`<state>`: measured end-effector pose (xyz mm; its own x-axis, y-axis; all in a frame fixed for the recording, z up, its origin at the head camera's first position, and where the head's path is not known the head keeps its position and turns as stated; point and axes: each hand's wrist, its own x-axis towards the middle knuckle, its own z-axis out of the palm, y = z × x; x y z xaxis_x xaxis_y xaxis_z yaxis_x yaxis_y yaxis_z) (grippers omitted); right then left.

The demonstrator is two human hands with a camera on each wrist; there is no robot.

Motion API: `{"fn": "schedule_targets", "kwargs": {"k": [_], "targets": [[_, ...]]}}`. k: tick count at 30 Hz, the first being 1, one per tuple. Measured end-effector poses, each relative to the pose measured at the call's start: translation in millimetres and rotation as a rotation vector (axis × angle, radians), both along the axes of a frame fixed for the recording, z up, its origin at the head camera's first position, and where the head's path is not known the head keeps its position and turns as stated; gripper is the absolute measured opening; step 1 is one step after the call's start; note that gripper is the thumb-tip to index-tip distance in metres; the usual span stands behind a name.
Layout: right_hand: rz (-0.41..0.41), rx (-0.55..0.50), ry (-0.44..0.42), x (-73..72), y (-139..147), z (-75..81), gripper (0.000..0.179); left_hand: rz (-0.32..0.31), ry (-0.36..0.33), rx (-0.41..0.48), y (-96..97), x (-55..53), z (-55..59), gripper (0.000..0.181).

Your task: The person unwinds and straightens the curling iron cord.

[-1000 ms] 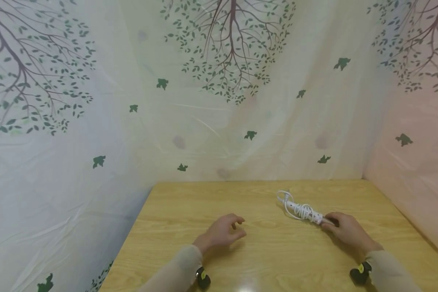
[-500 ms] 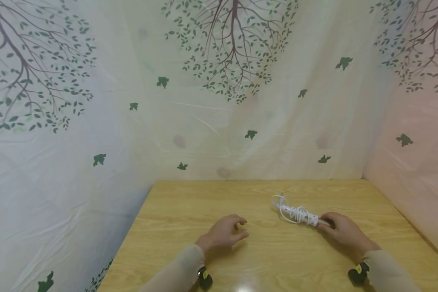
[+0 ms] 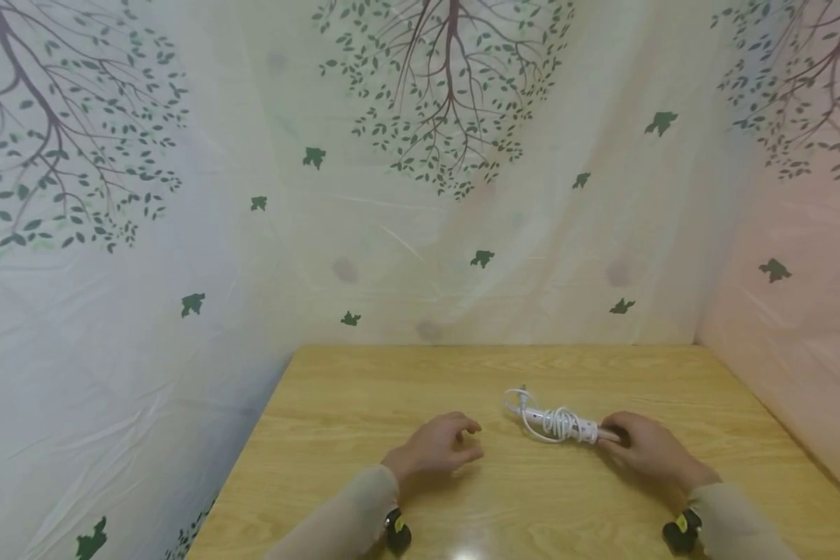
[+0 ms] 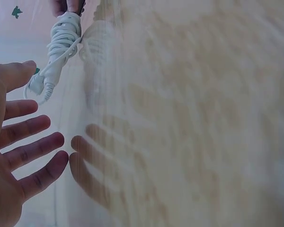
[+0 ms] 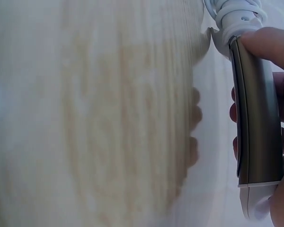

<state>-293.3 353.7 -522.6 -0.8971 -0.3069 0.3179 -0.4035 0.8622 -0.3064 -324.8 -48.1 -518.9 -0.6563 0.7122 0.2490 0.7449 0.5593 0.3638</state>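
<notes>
My right hand grips a slim corded appliance by one end, its tip pointing left over the table. In the right wrist view, thumb and fingers wrap a smooth bronze-coloured section with a white end below it; what kind of appliance it is, I cannot tell. A white cord winds in several loops round its white body, and the plug hangs at the far end. My left hand holds nothing. Its fingers are spread and slightly bent, a short way left of the plug end.
A glossy wood-grain table lies beneath both hands. Pale curtains printed with trees and green leaves hang at the back and both sides. Dark wrist devices sit at each cuff.
My right hand has brought the appliance leftward and slightly nearer, so its plug end stands closer to my left hand. The left hand has shifted a little to the right.
</notes>
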Motion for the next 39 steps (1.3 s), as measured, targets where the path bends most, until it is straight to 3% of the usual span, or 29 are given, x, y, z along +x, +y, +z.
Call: {"fn": "schedule_targets", "kwargs": {"k": [14, 19, 25, 39], "targets": [[0.067, -0.008, 0.024, 6.8, -11.2, 0.0, 0.025, 0.01, -0.001, -0.031, 9.2, 2.0, 0.4, 0.048], [0.11, -0.022, 0.005, 8.6, -15.7, 3.3, 0.025, 0.022, -0.036, -0.001, 10.8, 0.3, -0.8, 0.058], [0.104, 0.003, -0.048, 8.3, -20.1, 5.2, 0.028, 0.027, -0.049, 0.037, 11.2, -1.6, -2.5, 0.061], [0.156, -0.03, 0.043, 5.7, -36.0, 3.4, 0.022, 0.109, -0.072, 0.137, -2.7, 1.7, 1.5, 0.058]]}}
